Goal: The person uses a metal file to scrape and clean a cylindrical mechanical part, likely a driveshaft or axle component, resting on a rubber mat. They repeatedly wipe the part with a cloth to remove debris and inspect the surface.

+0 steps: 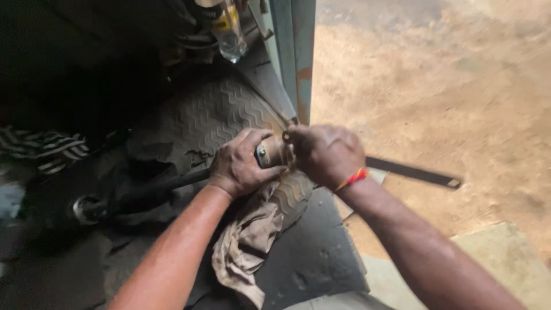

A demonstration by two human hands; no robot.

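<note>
From the head view I see my left hand (238, 163) wrapped around a metal cylinder (271, 152) at frame centre, my right hand (326, 154) pinching its end. Its dark shaft (155, 189) could twist loose, I judge. A rag (252, 235) droops below; a bottle (228, 31) stands upper centre on the ribbed mat (212, 115).

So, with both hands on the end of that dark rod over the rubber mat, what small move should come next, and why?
Probably a short twist of the right hand while the left hand holds steady. The left hand wraps the end of the dark rod, and the right covers the small metal part at its tip. A brown rag hangs beneath it.
</note>
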